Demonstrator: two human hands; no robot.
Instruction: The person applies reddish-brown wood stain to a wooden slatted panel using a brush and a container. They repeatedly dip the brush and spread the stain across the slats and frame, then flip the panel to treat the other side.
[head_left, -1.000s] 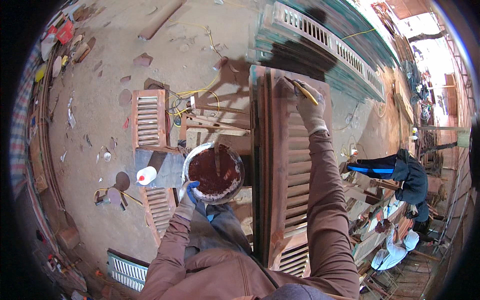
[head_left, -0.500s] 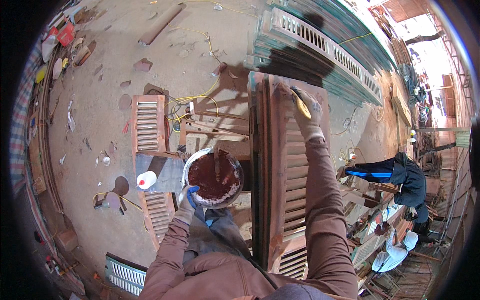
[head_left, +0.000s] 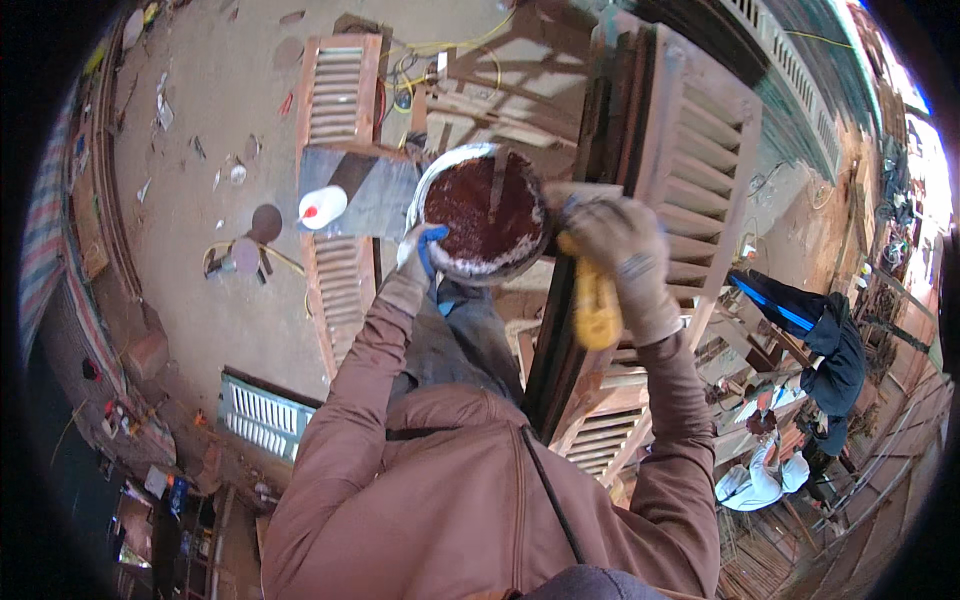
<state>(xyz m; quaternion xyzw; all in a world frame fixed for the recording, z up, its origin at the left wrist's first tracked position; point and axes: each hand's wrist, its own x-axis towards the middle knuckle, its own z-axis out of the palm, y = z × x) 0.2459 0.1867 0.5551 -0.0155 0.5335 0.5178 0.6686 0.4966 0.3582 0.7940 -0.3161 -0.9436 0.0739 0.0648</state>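
My left hand (head_left: 418,258), in a glove with blue on it, grips the near left rim of a round bucket (head_left: 432,180). Dark reddish-brown paint (head_left: 475,215) fills its bottom, and a flat stick (head_left: 498,185) stands in it. Gloved too, my right hand (head_left: 628,262) is closed around a paintbrush (head_left: 597,308) with a yellow handle, just right of the bucket. Motion blurs the brush head, which points at the bucket's rim. Beyond the right hand, a brown louvred shutter (head_left: 705,150) lies tilted on a stack of others.
A white bottle (head_left: 323,207) with a red cap stands on a grey board (head_left: 375,180) at the left. Brown louvred panels (head_left: 340,95) lie there too. Yellow cord (head_left: 410,65) coils behind the bucket. Co-workers, one in dark clothes (head_left: 835,345), one in white (head_left: 750,487), are at the right.
My right hand has come back from the shutter's far end to the bucket's right side with the paintbrush. My left hand still holds the bucket. The whole view has shifted.
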